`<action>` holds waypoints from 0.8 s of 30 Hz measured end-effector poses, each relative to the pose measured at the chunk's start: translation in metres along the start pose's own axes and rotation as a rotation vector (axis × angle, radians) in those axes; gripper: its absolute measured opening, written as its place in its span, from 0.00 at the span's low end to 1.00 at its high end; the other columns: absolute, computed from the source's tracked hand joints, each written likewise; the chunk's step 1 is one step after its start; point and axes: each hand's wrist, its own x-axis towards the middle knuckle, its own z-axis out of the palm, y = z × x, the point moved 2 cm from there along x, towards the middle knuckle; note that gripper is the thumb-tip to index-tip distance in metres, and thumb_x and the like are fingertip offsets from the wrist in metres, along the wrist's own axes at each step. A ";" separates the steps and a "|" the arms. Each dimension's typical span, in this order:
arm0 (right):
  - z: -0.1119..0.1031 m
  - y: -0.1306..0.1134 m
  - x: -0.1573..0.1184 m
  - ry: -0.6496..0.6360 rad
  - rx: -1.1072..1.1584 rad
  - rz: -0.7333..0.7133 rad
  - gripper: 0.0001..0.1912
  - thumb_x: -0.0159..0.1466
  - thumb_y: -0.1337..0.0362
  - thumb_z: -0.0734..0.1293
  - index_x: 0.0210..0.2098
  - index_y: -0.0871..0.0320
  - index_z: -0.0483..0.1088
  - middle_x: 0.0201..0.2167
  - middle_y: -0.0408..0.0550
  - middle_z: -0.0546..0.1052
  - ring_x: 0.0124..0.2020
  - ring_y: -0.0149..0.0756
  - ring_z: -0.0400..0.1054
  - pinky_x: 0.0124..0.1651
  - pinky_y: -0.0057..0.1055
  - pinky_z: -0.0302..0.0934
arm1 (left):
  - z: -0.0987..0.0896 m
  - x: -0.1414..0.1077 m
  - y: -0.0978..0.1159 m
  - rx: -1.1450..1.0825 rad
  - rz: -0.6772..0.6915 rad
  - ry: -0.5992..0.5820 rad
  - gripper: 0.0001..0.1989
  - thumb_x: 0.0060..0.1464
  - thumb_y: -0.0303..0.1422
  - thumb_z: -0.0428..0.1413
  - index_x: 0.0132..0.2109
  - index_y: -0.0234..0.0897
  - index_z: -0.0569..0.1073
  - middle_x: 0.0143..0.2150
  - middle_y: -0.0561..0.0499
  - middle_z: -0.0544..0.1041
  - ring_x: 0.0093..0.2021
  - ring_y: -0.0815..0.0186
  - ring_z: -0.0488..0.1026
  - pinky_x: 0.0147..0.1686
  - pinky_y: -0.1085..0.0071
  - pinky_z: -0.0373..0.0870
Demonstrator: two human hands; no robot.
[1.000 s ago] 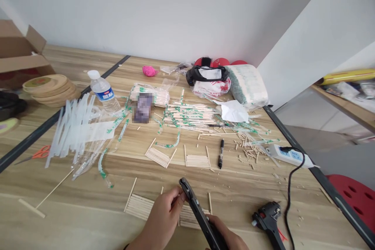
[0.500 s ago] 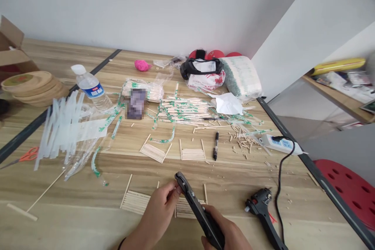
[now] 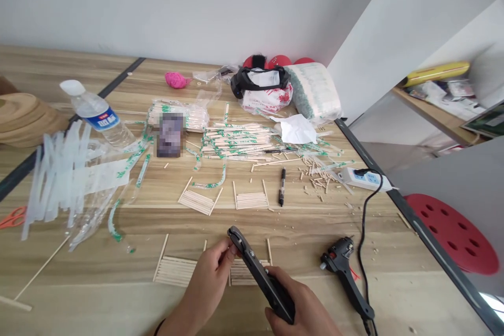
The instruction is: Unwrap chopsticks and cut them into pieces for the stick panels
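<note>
My right hand (image 3: 301, 310) grips the handles of black cutting pliers (image 3: 255, 270), whose jaws point up and left. My left hand (image 3: 210, 281) pinches something small right at the jaws; the piece itself is too small to see. Under both hands lie two flat panels made of glued wooden sticks (image 3: 175, 270) on the wooden table (image 3: 79, 278). Two more stick panels (image 3: 252, 200) lie farther back, beside a black marker pen (image 3: 282, 194).
A black hot glue gun (image 3: 346, 273) lies to the right, its cord running to a white power strip (image 3: 364, 179). Clear glue sticks (image 3: 59, 178), a water bottle (image 3: 98, 115), wrapped stick bundles (image 3: 236, 142), orange scissors (image 3: 11, 217) and a red stool (image 3: 452, 233) surround the work area.
The view has swung to the right and slightly down, so everything on the table shifted left. Both hands keep the same hold on the pliers and the small piece.
</note>
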 end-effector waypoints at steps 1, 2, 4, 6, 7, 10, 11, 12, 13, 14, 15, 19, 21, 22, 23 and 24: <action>0.000 0.001 0.000 -0.013 0.007 0.000 0.21 0.49 0.70 0.60 0.43 0.58 0.68 0.23 0.38 0.67 0.25 0.31 0.60 0.28 0.23 0.54 | 0.000 0.001 0.000 0.000 -0.003 -0.001 0.16 0.60 0.41 0.48 0.40 0.36 0.75 0.39 0.47 0.80 0.41 0.58 0.73 0.42 0.68 0.67; 0.000 0.002 0.000 -0.026 0.011 -0.001 0.20 0.49 0.70 0.60 0.42 0.58 0.68 0.23 0.38 0.67 0.25 0.31 0.60 0.28 0.23 0.54 | 0.001 0.001 0.000 -0.001 -0.005 -0.004 0.16 0.60 0.41 0.48 0.39 0.37 0.75 0.39 0.47 0.79 0.41 0.58 0.73 0.42 0.68 0.67; -0.001 0.003 0.000 -0.045 0.017 -0.005 0.20 0.49 0.70 0.60 0.42 0.58 0.68 0.24 0.38 0.66 0.25 0.31 0.59 0.28 0.23 0.53 | 0.001 0.002 -0.001 -0.006 -0.009 -0.014 0.15 0.60 0.41 0.47 0.39 0.37 0.75 0.38 0.47 0.79 0.41 0.58 0.74 0.42 0.67 0.67; -0.002 0.003 0.000 -0.051 0.019 -0.002 0.20 0.49 0.70 0.60 0.42 0.58 0.68 0.23 0.38 0.66 0.25 0.31 0.59 0.28 0.24 0.53 | 0.001 0.002 0.000 -0.010 -0.009 -0.024 0.15 0.60 0.41 0.47 0.38 0.37 0.74 0.37 0.48 0.80 0.40 0.58 0.74 0.42 0.68 0.67; -0.003 0.003 0.000 -0.049 0.019 0.001 0.20 0.49 0.70 0.60 0.42 0.58 0.68 0.23 0.38 0.66 0.25 0.31 0.59 0.28 0.24 0.52 | 0.001 0.002 0.000 -0.010 -0.010 -0.026 0.15 0.60 0.41 0.48 0.37 0.37 0.74 0.37 0.48 0.80 0.40 0.58 0.74 0.42 0.68 0.67; -0.004 0.002 0.000 -0.035 0.027 0.011 0.21 0.49 0.71 0.60 0.44 0.59 0.69 0.25 0.39 0.69 0.27 0.32 0.61 0.29 0.24 0.53 | 0.002 0.003 0.000 -0.010 -0.016 -0.032 0.15 0.59 0.41 0.48 0.37 0.36 0.74 0.37 0.48 0.80 0.39 0.58 0.74 0.41 0.68 0.67; -0.004 0.002 0.000 -0.029 0.029 0.013 0.22 0.49 0.71 0.60 0.44 0.59 0.69 0.26 0.40 0.70 0.27 0.32 0.62 0.29 0.24 0.53 | 0.002 0.003 0.000 -0.010 -0.019 -0.034 0.15 0.59 0.41 0.48 0.37 0.36 0.74 0.37 0.48 0.80 0.40 0.58 0.74 0.42 0.68 0.67; -0.004 0.002 0.000 -0.026 0.030 0.017 0.22 0.49 0.71 0.61 0.44 0.59 0.69 0.27 0.40 0.71 0.28 0.32 0.62 0.29 0.24 0.53 | 0.002 0.003 0.000 -0.011 -0.022 -0.037 0.15 0.59 0.42 0.49 0.37 0.36 0.75 0.37 0.48 0.80 0.40 0.58 0.74 0.41 0.68 0.67; -0.005 0.002 0.001 -0.027 0.028 0.020 0.22 0.49 0.71 0.60 0.44 0.59 0.69 0.26 0.40 0.71 0.28 0.32 0.62 0.29 0.24 0.54 | 0.002 0.004 0.000 -0.012 -0.025 -0.038 0.15 0.59 0.42 0.49 0.36 0.37 0.75 0.37 0.48 0.80 0.39 0.58 0.74 0.41 0.68 0.67; -0.005 0.002 0.000 -0.029 0.024 0.022 0.23 0.48 0.71 0.60 0.44 0.59 0.69 0.26 0.40 0.71 0.27 0.32 0.62 0.29 0.24 0.54 | 0.002 0.004 0.000 -0.012 -0.027 -0.038 0.15 0.59 0.42 0.49 0.36 0.37 0.74 0.36 0.48 0.80 0.39 0.58 0.74 0.41 0.68 0.67; -0.005 0.002 0.000 -0.033 0.021 0.023 0.23 0.48 0.71 0.60 0.44 0.59 0.70 0.25 0.39 0.70 0.26 0.32 0.62 0.29 0.24 0.54 | 0.003 0.004 0.001 -0.012 -0.029 -0.036 0.15 0.59 0.42 0.49 0.36 0.37 0.74 0.36 0.48 0.80 0.39 0.58 0.74 0.40 0.68 0.67; -0.006 0.002 0.000 -0.045 0.030 0.021 0.22 0.49 0.70 0.60 0.44 0.58 0.70 0.26 0.39 0.71 0.27 0.32 0.63 0.29 0.24 0.54 | 0.003 0.005 0.000 -0.017 -0.031 -0.042 0.15 0.59 0.42 0.49 0.37 0.37 0.74 0.37 0.48 0.80 0.41 0.58 0.74 0.43 0.67 0.67; -0.005 0.003 0.000 -0.035 0.029 0.022 0.22 0.49 0.70 0.61 0.44 0.58 0.70 0.26 0.40 0.72 0.28 0.32 0.63 0.30 0.24 0.54 | 0.003 0.005 -0.002 -0.022 -0.032 -0.052 0.16 0.59 0.42 0.49 0.37 0.37 0.74 0.37 0.48 0.80 0.42 0.57 0.74 0.44 0.66 0.67; -0.005 0.003 0.000 -0.031 0.026 0.023 0.21 0.49 0.70 0.61 0.43 0.58 0.70 0.26 0.40 0.72 0.28 0.33 0.63 0.30 0.24 0.54 | 0.003 0.005 -0.002 -0.023 -0.031 -0.056 0.16 0.59 0.43 0.48 0.36 0.37 0.75 0.37 0.48 0.80 0.43 0.57 0.74 0.44 0.66 0.67; -0.005 0.004 0.000 -0.027 0.024 0.024 0.21 0.49 0.70 0.61 0.43 0.58 0.70 0.26 0.40 0.72 0.28 0.33 0.63 0.30 0.24 0.54 | 0.003 0.005 -0.003 -0.023 -0.031 -0.059 0.16 0.59 0.43 0.48 0.36 0.37 0.75 0.37 0.48 0.80 0.42 0.57 0.74 0.44 0.66 0.67; -0.005 0.004 0.000 -0.029 0.024 0.025 0.21 0.49 0.70 0.61 0.43 0.58 0.70 0.26 0.40 0.72 0.27 0.33 0.63 0.30 0.24 0.54 | 0.003 0.006 -0.004 -0.022 -0.031 -0.059 0.16 0.59 0.43 0.48 0.36 0.37 0.75 0.37 0.48 0.80 0.42 0.57 0.74 0.44 0.66 0.67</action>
